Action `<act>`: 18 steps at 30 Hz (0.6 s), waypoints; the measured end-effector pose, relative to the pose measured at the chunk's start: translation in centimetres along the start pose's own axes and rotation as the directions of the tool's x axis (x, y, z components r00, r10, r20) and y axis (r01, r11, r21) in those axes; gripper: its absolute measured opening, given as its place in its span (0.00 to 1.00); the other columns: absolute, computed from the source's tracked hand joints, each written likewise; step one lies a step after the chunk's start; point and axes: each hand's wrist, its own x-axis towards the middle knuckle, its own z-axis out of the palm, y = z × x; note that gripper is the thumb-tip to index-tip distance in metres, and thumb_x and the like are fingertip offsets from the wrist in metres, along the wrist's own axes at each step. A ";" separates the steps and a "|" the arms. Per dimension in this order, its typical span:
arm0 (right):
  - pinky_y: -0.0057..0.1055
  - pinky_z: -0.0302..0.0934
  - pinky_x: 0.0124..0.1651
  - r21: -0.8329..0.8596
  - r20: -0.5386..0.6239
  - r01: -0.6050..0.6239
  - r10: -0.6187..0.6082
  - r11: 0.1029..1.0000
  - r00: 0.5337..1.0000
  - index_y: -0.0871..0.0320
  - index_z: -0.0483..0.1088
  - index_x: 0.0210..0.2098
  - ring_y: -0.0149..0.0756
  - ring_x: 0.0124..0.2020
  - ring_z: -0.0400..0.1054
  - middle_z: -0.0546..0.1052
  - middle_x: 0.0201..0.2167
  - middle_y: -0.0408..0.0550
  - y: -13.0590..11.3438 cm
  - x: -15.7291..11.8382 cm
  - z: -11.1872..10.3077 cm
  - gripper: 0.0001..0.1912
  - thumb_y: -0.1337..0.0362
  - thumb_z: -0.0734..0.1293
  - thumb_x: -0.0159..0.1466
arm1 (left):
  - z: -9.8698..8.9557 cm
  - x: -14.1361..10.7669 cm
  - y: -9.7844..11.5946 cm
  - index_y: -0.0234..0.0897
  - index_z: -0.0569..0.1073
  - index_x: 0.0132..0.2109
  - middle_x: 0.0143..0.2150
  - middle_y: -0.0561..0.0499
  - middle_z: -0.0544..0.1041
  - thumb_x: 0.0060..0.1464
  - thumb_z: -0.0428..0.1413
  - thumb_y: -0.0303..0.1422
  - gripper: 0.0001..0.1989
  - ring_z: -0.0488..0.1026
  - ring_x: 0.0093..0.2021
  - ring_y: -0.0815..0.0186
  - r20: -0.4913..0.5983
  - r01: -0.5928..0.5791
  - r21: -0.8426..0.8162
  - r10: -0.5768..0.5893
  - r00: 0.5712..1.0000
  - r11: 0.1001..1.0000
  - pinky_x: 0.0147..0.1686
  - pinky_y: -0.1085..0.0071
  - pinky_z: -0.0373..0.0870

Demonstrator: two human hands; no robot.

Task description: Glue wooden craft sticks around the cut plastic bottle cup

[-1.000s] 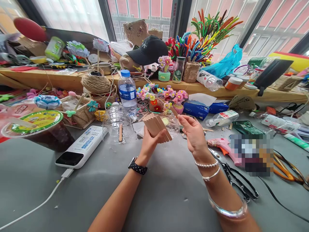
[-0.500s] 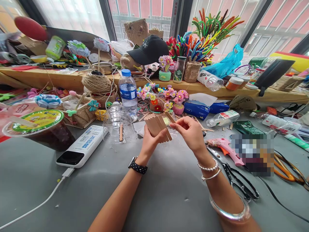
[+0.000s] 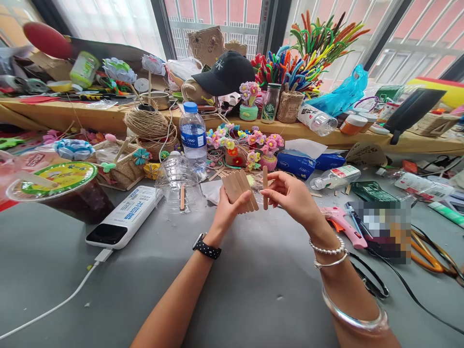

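Note:
My left hand (image 3: 231, 209) grips a panel of popsicle sticks (image 3: 237, 190) laid side by side, its thumb across the front. Just to the right, my right hand (image 3: 286, 193) pinches a single popsicle stick (image 3: 265, 187), held nearly upright and apart from the panel. Left of my hands lies a clear cut plastic bottle (image 3: 170, 181) with another popsicle stick (image 3: 182, 197) by it. A pink glue gun (image 3: 346, 227) rests beyond my right wrist. The black-handled scissors (image 3: 373, 280) are partly hidden behind my right forearm.
A white power bank (image 3: 125, 217) with a cable and a large lidded drink cup (image 3: 68, 193) stand at the left. Behind are a water bottle (image 3: 193, 135), crochet flowers (image 3: 270, 145) and blue tissue packs (image 3: 295, 164). Orange-handled pliers (image 3: 431, 256) lie at the right.
My right hand has turned the single popsicle stick from slanted to nearly upright and shifted slightly right and down. My left hand still holds the panel, which has moved little.

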 end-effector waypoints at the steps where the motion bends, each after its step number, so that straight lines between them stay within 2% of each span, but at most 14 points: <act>1: 0.27 0.59 0.23 -0.032 -0.023 0.035 -0.036 0.999 0.999 0.58 0.62 0.38 0.28 0.19 0.64 0.71 0.21 0.40 0.1 0.0 0.1 0.16 0.59 0.66 0.52 | 0.0 0.0 0.0 0.37 0.58 0.50 0.46 0.45 0.68 0.42 0.59 0.44 0.31 0.68 0.44 0.61 0.008 0.006 -0.013 -0.006 1.000 1.000 0.36 0.71 0.68; 5: 0.27 0.57 0.26 -0.141 -0.086 0.158 -0.171 0.977 0.982 0.57 0.64 0.36 0.28 0.24 0.64 0.72 0.24 0.42 0.1 0.0 0.5 0.13 0.57 0.65 0.54 | 0.0 0.2 -0.2 0.36 0.59 0.52 0.48 0.44 0.68 0.43 0.57 0.44 0.30 0.67 0.46 0.59 0.044 0.043 -0.088 -0.040 0.998 0.995 0.40 0.67 0.67; 11: 0.28 0.55 0.28 -0.272 -0.146 0.234 -0.280 0.934 0.949 0.56 0.68 0.27 0.28 0.25 0.59 0.70 0.27 0.44 0.1 0.2 1.0 0.11 0.55 0.64 0.55 | 0.1 0.2 -0.2 0.35 0.61 0.51 0.46 0.44 0.70 0.42 0.59 0.43 0.31 0.68 0.45 0.58 0.047 0.064 -0.151 -0.057 0.997 0.986 0.40 0.66 0.67; 15: 0.29 0.58 0.30 -0.288 -0.227 0.275 -0.344 0.918 0.911 0.56 0.69 0.25 0.35 0.37 0.61 0.68 0.35 0.49 0.8 0.5 1.6 0.12 0.54 0.65 0.53 | 0.1 0.2 -0.3 0.35 0.60 0.52 0.47 0.44 0.70 0.42 0.58 0.43 0.31 0.69 0.46 0.58 0.050 0.052 -0.170 -0.044 0.998 0.984 0.41 0.65 0.67; 18: 0.34 0.59 0.39 -0.349 -0.310 0.290 -0.402 0.891 0.861 0.56 0.68 0.30 0.38 0.43 0.59 0.67 0.39 0.50 1.6 0.6 2.3 0.10 0.55 0.66 0.53 | 0.1 0.2 -0.4 0.36 0.60 0.52 0.48 0.43 0.70 0.43 0.57 0.44 0.30 0.69 0.46 0.58 0.053 0.059 -0.183 -0.051 0.997 0.981 0.42 0.65 0.67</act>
